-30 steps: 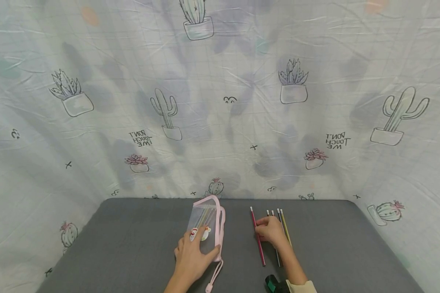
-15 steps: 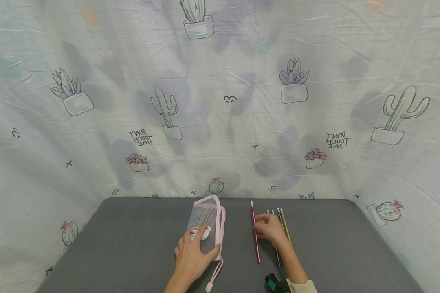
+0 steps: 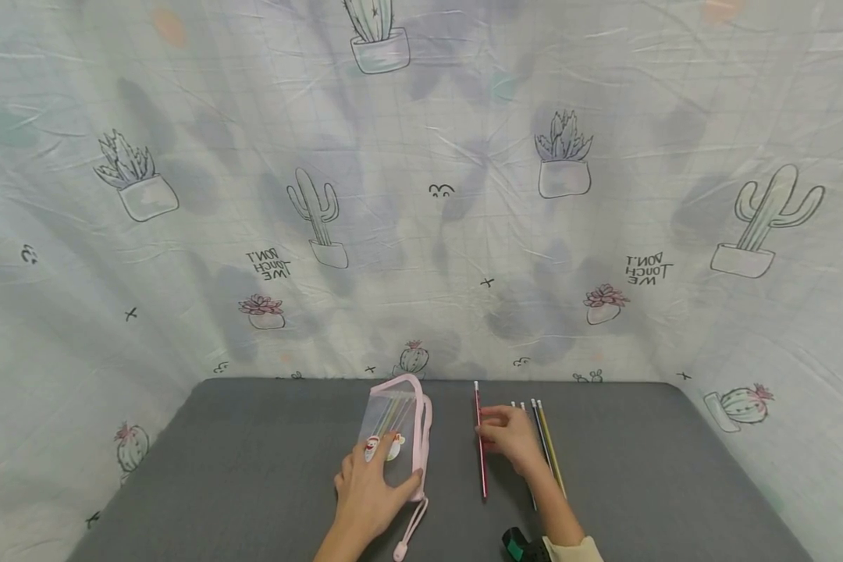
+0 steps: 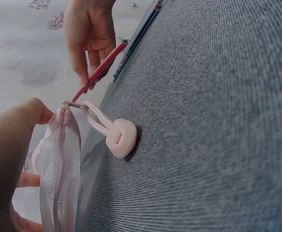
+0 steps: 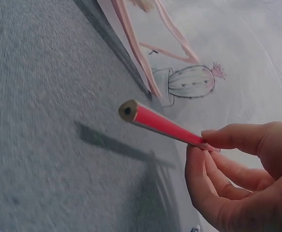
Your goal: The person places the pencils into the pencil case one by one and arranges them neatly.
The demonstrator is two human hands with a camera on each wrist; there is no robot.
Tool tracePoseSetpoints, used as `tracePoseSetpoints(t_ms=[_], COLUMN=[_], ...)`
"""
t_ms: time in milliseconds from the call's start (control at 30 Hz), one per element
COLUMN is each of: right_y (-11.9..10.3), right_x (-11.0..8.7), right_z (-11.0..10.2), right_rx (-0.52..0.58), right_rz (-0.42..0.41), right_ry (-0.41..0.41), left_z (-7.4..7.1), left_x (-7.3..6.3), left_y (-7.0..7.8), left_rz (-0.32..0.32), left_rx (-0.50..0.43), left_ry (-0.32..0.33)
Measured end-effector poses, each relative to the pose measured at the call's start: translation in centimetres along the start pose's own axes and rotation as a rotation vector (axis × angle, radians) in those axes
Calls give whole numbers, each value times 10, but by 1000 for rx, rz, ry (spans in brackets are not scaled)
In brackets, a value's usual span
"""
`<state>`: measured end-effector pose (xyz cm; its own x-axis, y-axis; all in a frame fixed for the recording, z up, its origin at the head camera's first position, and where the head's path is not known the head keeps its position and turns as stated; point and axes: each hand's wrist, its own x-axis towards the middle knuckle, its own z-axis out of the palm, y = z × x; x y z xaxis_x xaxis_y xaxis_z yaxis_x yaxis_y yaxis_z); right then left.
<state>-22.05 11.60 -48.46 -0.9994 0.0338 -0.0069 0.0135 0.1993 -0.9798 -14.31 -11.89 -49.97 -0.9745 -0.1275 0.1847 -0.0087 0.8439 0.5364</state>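
Note:
My left hand [image 3: 368,488] grips a clear pencil case [image 3: 406,406] with pink trim, its fingers across the stickered face and its thumb at the zip edge. Several pencils show through the plastic. In the left wrist view the zip side [image 4: 58,169] faces the camera, and a pink strap with a bead [image 4: 121,138] hangs from the pull. To the right of the case, my right hand [image 3: 513,439] pinches a red pencil [image 3: 482,472] between thumb and fingertips. The right wrist view shows its unsharpened end [image 5: 127,110] towards the camera, above its shadow on the cloth.
Several more pencils lie beside and partly under the right forearm, among them a yellow pencil [image 3: 549,437] and a dark pencil [image 3: 539,425]. Grey cloth [image 3: 267,460] covers the table. A cactus-printed curtain [image 3: 421,234] stands behind and at both sides.
My right hand has moved left with the red pencil, which has shifted towards the case and turned more upright in the head view. The left hand and the case have stayed put.

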Motion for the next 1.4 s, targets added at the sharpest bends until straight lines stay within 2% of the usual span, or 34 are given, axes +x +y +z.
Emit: tracePoseSetpoints(t_ms=[267,667,1100,1400], right_y=[-2,-5,-15,-16], right_x=[-2,-1,-2,3], right_z=[16,34,52,65], right_rx=[17,18,8,49], right_rz=[-38,-64,-58,-55], right_ry=[-25,-62,-126,-145], left_z=[0,0,0,0], left_x=[0,2,2,3], left_y=[1,1,1,1], left_rz=[-3,-25,-31,-42], left_rx=[-4,5,23,19], left_ry=[3,-26,-34,-52])
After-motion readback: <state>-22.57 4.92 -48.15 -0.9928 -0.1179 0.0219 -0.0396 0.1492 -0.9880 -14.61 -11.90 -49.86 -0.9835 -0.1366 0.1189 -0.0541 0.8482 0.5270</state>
